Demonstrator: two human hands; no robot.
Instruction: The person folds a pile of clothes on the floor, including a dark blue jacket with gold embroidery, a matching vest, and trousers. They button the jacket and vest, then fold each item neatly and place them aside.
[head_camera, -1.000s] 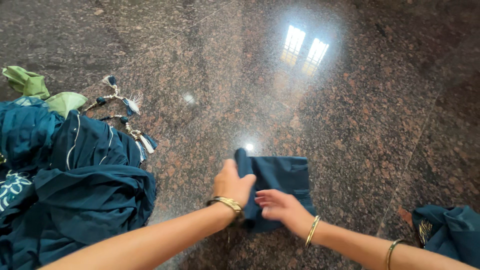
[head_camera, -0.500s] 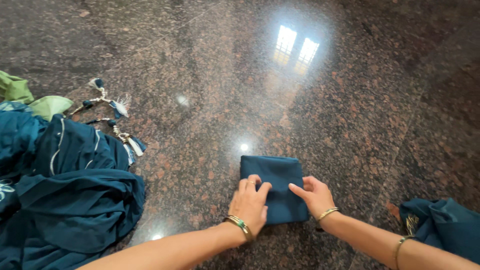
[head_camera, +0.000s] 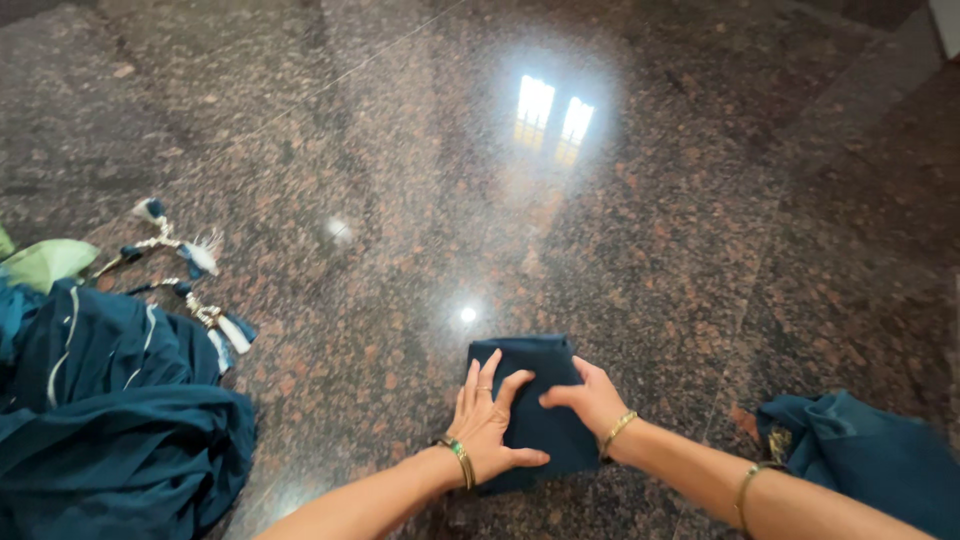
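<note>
A small folded dark teal cloth lies flat on the polished granite floor. My left hand rests on its left part, palm down, fingers spread, with a ring and gold and green bangles at the wrist. My right hand presses on the cloth's right edge, fingers pointing left, with a gold bangle at the wrist. Neither hand grips the cloth; both lie flat on top of it.
A big heap of dark teal fabric with white trim lies at the left, with tasselled cords and a green cloth beside it. Another teal bundle sits at the lower right. A window's glare reflects off the floor.
A second ago both hands held the cloth with one side lifted. It was folded down and laid flat, and now both palms press on a narrower, more compact fold.
</note>
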